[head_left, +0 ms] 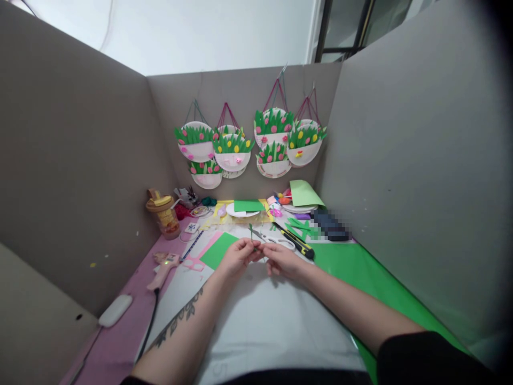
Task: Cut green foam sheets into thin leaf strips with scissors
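You are holding your left hand [242,251] and right hand [280,260] together above the middle of the desk [116,347], fingertips meeting. Your left fingers are pinching a thin green strip [251,233], which is standing nearly upright above them. Your right fingers are curling in close beside its lower end; you cannot tell from this view whether they are gripping it too.

Just beyond your hands, white-handled scissors [285,243] are lying with their blades pointing away to the left, and a black-and-yellow utility knife [303,248] is resting just to their right. Farther right, cut green pieces [300,227] are lying in a loose pile near a dark, pixelated object [331,224]. A green sheet [219,251] is lying to the left of your left hand, partly covering pink paper [211,247].

On the left side, a pink glue gun [163,271] is lying with its cord running toward you, and a lidded cup [164,216] is standing behind it. At the back, a white plate [236,212] is lying under another green piece [249,205], while decorated half-plate baskets [232,160] are hanging on the grey panel [240,85].
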Action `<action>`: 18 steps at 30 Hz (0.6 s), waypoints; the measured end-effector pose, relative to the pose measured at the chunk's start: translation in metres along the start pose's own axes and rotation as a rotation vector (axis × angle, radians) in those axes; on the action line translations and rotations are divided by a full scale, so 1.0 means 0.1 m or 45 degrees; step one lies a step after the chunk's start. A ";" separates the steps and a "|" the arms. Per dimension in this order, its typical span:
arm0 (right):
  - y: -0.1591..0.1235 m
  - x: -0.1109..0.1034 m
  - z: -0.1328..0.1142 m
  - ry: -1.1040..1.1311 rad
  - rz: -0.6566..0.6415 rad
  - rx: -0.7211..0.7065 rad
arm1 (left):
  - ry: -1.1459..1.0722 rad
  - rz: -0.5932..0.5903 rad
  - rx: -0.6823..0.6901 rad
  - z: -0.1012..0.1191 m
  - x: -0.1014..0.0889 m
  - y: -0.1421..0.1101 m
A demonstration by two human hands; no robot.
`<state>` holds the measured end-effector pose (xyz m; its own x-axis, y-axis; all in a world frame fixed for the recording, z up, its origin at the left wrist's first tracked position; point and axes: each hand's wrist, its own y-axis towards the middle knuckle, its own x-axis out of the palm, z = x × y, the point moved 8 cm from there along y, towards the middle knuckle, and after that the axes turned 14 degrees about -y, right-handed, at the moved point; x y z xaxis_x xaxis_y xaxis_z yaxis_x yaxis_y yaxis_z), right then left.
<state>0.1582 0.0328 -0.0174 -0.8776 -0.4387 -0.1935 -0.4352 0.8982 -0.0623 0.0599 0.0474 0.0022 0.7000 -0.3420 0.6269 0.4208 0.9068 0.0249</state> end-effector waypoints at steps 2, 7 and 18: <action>-0.02 0.06 0.03 0.138 -0.097 0.071 | -0.017 -0.012 -0.011 -0.02 0.01 0.00; -0.07 0.20 0.04 0.021 -0.245 0.102 | 0.254 -0.028 0.045 0.00 -0.01 0.00; 0.01 -0.12 0.06 0.043 0.118 0.095 | 0.573 0.109 0.151 0.22 -0.17 0.03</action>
<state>0.1697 0.0389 -0.0206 -0.9201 -0.3534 -0.1689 -0.3370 0.9340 -0.1185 0.0366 0.0617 0.0088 0.9209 -0.3135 0.2318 0.2998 0.9495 0.0930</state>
